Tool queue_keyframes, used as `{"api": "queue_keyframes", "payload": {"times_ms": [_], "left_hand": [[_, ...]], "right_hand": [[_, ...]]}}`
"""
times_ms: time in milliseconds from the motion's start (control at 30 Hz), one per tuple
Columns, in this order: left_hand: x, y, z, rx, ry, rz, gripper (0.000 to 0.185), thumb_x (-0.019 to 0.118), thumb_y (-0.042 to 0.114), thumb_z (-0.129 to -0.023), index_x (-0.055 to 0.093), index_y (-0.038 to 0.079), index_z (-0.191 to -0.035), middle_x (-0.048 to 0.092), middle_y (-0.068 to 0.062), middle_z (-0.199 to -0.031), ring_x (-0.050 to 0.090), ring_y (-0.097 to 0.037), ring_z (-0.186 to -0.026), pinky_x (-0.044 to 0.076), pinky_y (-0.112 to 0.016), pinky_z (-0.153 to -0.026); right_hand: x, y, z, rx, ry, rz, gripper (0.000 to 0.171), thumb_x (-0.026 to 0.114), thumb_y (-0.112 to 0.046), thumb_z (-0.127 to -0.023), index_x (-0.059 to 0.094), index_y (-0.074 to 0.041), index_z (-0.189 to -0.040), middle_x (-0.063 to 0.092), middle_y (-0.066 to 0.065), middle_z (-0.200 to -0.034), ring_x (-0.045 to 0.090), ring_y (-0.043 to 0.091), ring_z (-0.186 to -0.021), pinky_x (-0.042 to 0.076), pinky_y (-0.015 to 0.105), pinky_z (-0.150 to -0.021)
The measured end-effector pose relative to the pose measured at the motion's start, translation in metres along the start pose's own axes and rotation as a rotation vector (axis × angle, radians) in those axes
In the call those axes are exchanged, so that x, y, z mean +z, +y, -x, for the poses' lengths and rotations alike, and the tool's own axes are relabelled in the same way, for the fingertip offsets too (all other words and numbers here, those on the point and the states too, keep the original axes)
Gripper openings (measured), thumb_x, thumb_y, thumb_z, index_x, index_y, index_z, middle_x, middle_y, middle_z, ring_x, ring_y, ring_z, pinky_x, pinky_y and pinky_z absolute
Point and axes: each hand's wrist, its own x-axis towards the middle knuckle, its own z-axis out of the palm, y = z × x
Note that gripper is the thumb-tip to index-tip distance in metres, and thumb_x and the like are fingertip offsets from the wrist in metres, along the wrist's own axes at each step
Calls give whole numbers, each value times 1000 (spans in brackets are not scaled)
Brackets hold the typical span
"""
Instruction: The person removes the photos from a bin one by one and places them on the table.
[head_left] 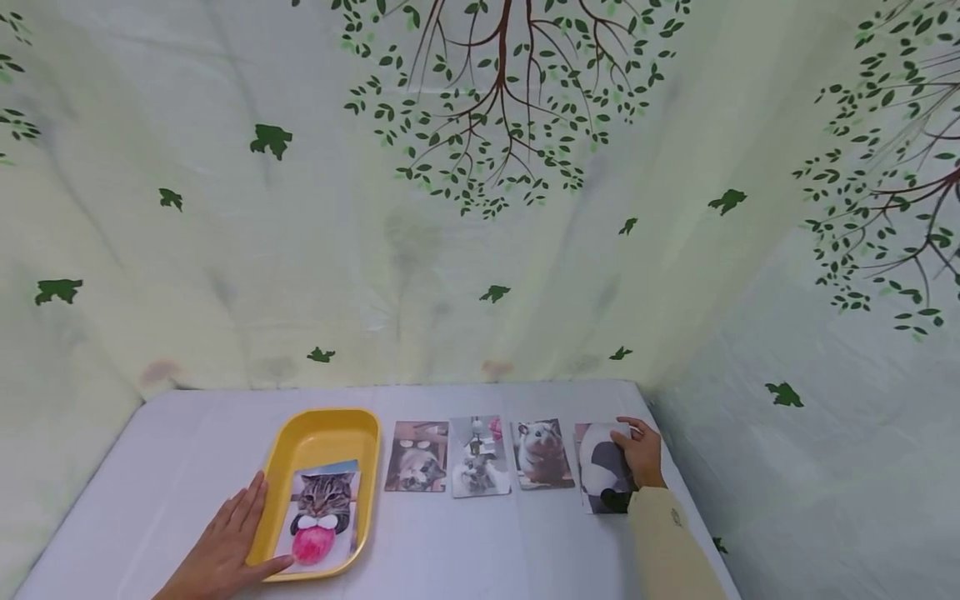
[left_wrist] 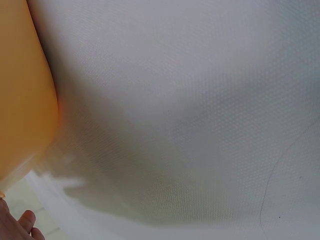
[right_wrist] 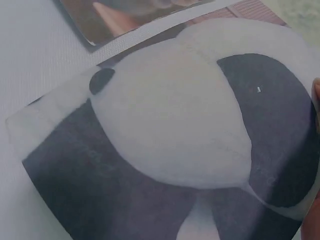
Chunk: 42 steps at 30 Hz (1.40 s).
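Observation:
My left hand [head_left: 228, 533] rests along the left rim of a yellow tray [head_left: 322, 429], its fingers straight and its thumb over the near corner. A cat picture card [head_left: 326, 496] with a pink ball on it lies uppermost on other cards in the tray. At the right end of a row of cards, my right hand [head_left: 643, 457] pinches the upper right corner of a panda picture card [head_left: 597, 467]. That panda card [right_wrist: 170, 120] fills most of the right wrist view, where only a sliver of the fingers shows at the right edge.
Left of the panda card lie a hamster card [head_left: 542, 454], a grey-and-pink card [head_left: 480, 458] and a brownish animal card [head_left: 417, 458]. All sit on a white-covered table [head_left: 442, 542]. A leaf-patterned curtain [head_left: 420, 275] rises behind the table and at its sides.

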Motion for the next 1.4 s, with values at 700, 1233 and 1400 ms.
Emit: {"api": "queue_keyframes", "payload": {"times_ms": [700,1233,1400], "left_hand": [[0,-2,1,9,29,-35,124,63,66,-77,-11,1,-152,-8,-17,-160,12,-43,-137,-28,-26,-104],[1,-2,2,41,62,-61,123,62,67,-77,-12,2,-152,-11,-14,-161,10,-40,-140,-27,-24,-105],[2,-2,1,31,54,-54,123,62,67,-77,-11,1,-152,-9,-15,-161,12,-42,-139,-27,-23,-104]], "right_hand": [[12,-4,-7,-20,9,57,38,62,1,-89,56,8,-127,55,29,-126,50,41,-119,41,50,-100],[45,-12,7,-76,-107,-69,30,66,-2,-89,63,8,-117,66,20,-110,62,19,-95,50,23,-78],[71,-23,23,-89,-170,-122,31,69,-6,-87,64,8,-115,70,12,-99,62,12,-86,52,29,-78]]}}
